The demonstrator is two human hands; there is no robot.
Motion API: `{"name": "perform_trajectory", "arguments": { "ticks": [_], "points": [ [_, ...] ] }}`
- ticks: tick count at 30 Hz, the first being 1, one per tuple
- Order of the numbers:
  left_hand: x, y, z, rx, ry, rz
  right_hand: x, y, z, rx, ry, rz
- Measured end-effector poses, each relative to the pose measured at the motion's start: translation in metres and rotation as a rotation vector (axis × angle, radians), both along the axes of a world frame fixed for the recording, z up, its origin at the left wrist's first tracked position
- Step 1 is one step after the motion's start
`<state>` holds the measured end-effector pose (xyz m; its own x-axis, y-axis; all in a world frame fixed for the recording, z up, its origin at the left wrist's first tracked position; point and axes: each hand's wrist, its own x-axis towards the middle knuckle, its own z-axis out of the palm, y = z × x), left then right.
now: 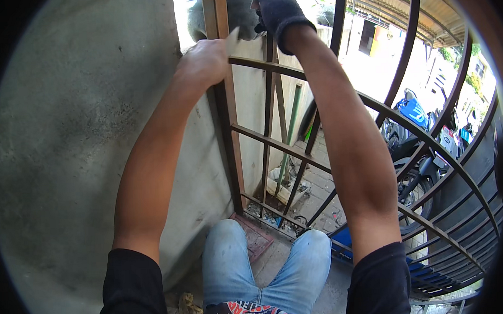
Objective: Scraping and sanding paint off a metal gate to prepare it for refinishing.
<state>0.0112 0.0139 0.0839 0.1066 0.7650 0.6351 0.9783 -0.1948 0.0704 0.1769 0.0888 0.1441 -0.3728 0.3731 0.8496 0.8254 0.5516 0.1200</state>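
A brown metal gate frame [225, 102] stands upright beside the grey wall. My left hand [203, 63], bare and blurred by motion, is closed against this frame at its upper part. From its fingers sticks out a thin, pale, flat piece [233, 41], its kind too smeared to tell. To the right and higher up, my right hand [280, 16] wears a dark knitted glove. Its fingers are curled at the top of an upright gate bar [269, 79], partly cut off by the picture's upper edge.
A rough grey wall [95, 135] fills the left side. Beyond the curved bars [456, 161] on the right, motorcycles [413, 115] are parked. A green pole [288, 139] leans outside, near a whitish sack [283, 190]. A reddish slab [257, 240] lies by my knees.
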Motion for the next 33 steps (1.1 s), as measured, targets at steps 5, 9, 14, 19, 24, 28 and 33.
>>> {"name": "perform_trajectory", "arguments": {
  "ticks": [5, 9, 14, 19, 24, 28, 33],
  "points": [
    [-0.005, -0.006, -0.001, -0.103, -0.017, -0.111, -0.023, -0.007, -0.011, -0.278, 0.686, 0.446],
    [0.029, -0.011, 0.000, -0.072, -0.011, -0.213, 0.018, 0.037, -0.012, 0.211, 0.278, 0.181],
    [-0.017, 0.006, 0.013, -0.171, 0.087, 0.043, -0.016, 0.006, -0.010, -0.230, 0.511, 0.440],
    [0.023, -0.034, 0.015, -0.200, 0.075, -0.406, 0.012, 0.037, -0.016, 0.311, 0.171, 0.080],
    [0.005, -0.018, 0.039, -0.399, -0.104, -0.204, -0.014, 0.013, -0.005, 0.502, -0.257, -0.579],
    [-0.040, 0.052, 0.012, -0.186, 0.361, -0.147, -0.007, 0.014, -0.008, 0.030, 0.325, 0.193],
    [0.028, -0.060, 0.015, -0.332, -0.162, -0.275, 0.006, 0.036, -0.015, 0.234, 0.283, 0.133]
  ]
}}
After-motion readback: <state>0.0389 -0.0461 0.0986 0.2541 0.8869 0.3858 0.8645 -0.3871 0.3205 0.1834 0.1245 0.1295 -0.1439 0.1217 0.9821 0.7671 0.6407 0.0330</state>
